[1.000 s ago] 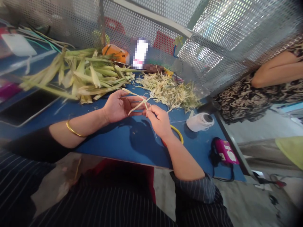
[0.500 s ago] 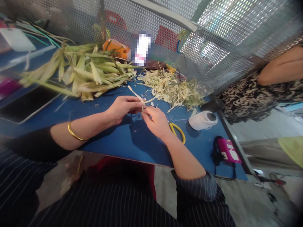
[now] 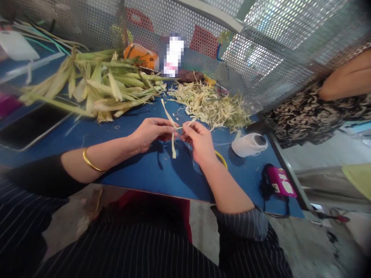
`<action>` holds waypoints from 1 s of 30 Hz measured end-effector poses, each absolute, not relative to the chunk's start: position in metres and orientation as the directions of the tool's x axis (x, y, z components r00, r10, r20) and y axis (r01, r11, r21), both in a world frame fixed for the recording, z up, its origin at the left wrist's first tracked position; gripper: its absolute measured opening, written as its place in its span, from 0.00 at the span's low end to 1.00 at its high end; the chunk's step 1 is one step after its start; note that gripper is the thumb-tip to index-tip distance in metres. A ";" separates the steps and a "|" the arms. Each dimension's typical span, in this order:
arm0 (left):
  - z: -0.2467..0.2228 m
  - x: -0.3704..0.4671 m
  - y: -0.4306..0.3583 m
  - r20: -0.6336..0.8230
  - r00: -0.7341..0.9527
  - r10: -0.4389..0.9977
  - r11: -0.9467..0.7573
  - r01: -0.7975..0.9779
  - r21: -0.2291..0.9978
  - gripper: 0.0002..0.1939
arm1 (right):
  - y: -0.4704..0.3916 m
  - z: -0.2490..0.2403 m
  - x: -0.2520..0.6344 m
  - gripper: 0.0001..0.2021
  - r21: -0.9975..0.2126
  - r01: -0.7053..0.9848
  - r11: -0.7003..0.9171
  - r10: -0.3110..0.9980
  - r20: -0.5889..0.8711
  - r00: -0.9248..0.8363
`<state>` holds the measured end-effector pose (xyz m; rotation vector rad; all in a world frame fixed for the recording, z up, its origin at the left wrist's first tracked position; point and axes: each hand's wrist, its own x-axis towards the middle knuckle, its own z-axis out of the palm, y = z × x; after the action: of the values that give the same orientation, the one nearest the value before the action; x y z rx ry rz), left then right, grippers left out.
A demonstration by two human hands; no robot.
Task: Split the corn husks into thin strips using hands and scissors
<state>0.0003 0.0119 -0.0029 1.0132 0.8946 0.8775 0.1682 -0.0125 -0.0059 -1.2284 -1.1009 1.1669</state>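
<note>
Pale corn husk strips point(image 3: 173, 148) cross between my hands over the blue table point(image 3: 139, 162); one end points up and away, another hangs down. My left hand point(image 3: 153, 133) is closed in a pinch where the strips cross. My right hand point(image 3: 199, 141) pinches a strip that runs sideways, its end showing above the fingers. A thin white thread hangs near my right fingers, and thread also leads from a white spool point(image 3: 246, 145) to the right. Behind my right wrist, a yellow looped handle point(image 3: 222, 159) is partly hidden.
Large green husks point(image 3: 107, 87) are heaped at the back left, shredded husk point(image 3: 211, 104) at the back right. A dark tablet-like panel point(image 3: 31, 125) lies left, a magenta box point(image 3: 281, 181) with black cord right. Perforated metal mesh point(image 3: 185, 19) stands behind. Another person's arm point(image 3: 348, 79) is at right.
My right hand has moved slightly right and turned, drawing a strip sideways. A strip end now hangs below my left fingers. More of the yellow handle is covered by my right wrist.
</note>
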 end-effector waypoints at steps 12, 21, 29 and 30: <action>-0.005 0.003 0.013 -0.272 0.352 0.896 0.321 -0.090 0.943 0.13 | -0.014 -0.009 0.168 0.06 -0.847 0.368 0.383 0.903 0.427 0.043; 0.002 -0.003 0.016 -0.319 0.480 0.817 0.505 -0.332 0.797 0.11 | -0.008 -0.002 0.178 0.08 -0.879 0.377 0.292 0.954 0.241 -0.177; -0.002 -0.002 0.023 -0.354 0.528 0.772 0.578 -0.352 0.736 0.08 | -0.012 -0.003 0.176 0.09 -0.387 0.766 0.513 0.812 0.507 -0.288; -0.003 -0.002 0.024 -0.358 0.514 0.780 0.576 -0.366 0.731 0.08 | -0.013 -0.004 0.175 0.09 -0.297 0.794 0.530 0.786 0.523 -0.329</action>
<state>-0.0020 0.0241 -0.0034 0.6361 0.7395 0.7471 0.1753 -0.0129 -0.0040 -1.2760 -2.1458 -0.0160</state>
